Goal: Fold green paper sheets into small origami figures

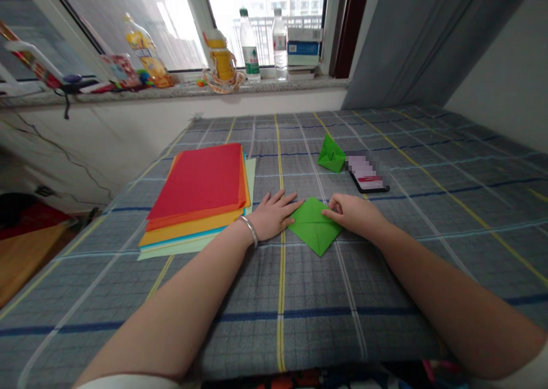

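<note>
A folded green paper (315,229) lies on the checked cloth in front of me, shaped like a diamond with a crease across its middle. My left hand (274,215) is flat with fingers spread, its fingertips touching the paper's left corner; a silver bangle circles that wrist. At the opposite corner, the curled fingers of my right hand (354,213) pinch the paper's edge. Beyond the hands stands another green folded paper piece (331,153) with raised points. To the left is a stack of coloured paper (201,183), red on top, with orange, yellow, blue and pale green sheets showing below.
A phone (367,172) with a lit, blurred screen lies right of the standing green piece. The checked cloth (428,206) covers the whole surface. On the windowsill (180,91) are plastic bottles (249,46), a yellow water bottle (221,60) and stacked boxes (303,49).
</note>
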